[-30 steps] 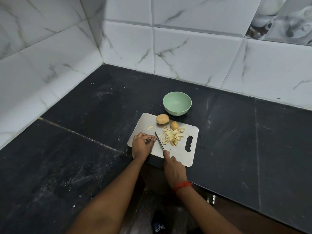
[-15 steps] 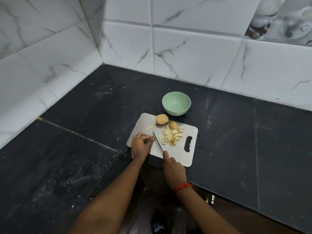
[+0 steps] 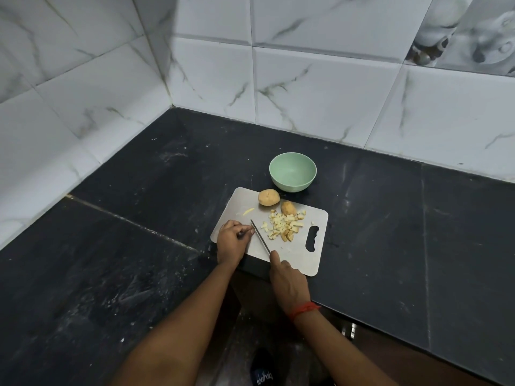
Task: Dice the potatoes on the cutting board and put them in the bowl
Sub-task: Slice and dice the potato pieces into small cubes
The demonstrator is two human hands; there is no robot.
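Your R hand [image 3: 288,282] grips the knife [image 3: 260,238]. The handle is hidden inside the fist, and the index finger lies straight along the spine. The blade runs diagonally up-left over the cutting board [image 3: 301,257].

Your L hand [image 3: 231,243] sits on the board's near-left corner, knuckles up, fingers curled under w/ tips right by the blade's tip on its left side. Can't tell if it's pinching a bit of potato or nothing, since the fingers hide it.

The diced pile [image 3: 282,228] lies on the board just right of the blade: pale yellow cubes, a few w/ skin on, loosely scattered. At the pile's far edge, touching it, is a potato chunk [image 3: 288,208], uncut, skin on. The whole potato [image 3: 268,197] sits left of the chunk near the board's far edge, apart from the dice. One thin yellow sliver [image 3: 249,211] lies alone toward the board's far-left. The handle slot [image 3: 312,238] is on the board's right side.

The bowl [image 3: 289,186], pale green, stands upright on the black counter [image 3: 125,260] just beyond the board's far edge, close behind the whole potato. Its inside shows plain green. There's a red thread band [image 3: 305,309] on your R wrist. White marble-look tiles [image 3: 320,93] back the counter on 2 sides.
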